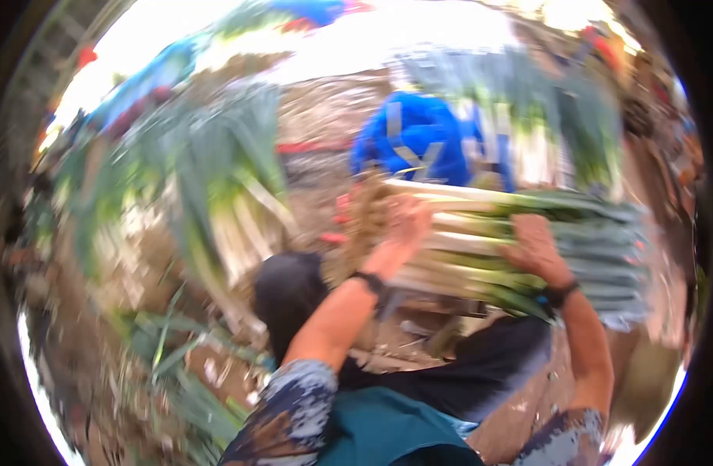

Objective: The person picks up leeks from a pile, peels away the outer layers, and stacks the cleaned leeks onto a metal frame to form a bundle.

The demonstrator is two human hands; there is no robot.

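A row of leeks (pixel 465 245) lies crosswise in front of me, white ends and roots at the left, dark green leaves at the right. My left hand (pixel 407 221) is closed on the white stalks near the roots. Farther right, my right hand (pixel 531 245) grips the leeks where white turns green, its thumb toward the left. Motion blur softens the fingers of both hands, and their tips are partly hidden among the stalks. Beneath the row, what supports it is mostly hidden.
Leek piles (pixel 224 194) stand at the left, and more leeks (pixel 519 101) at the back right. A person in a blue top (pixel 418 140) is just beyond my leeks. Loose green leaves (pixel 193 396) litter the ground at lower left. My dark-trousered knee (pixel 290 299) is below my left hand.
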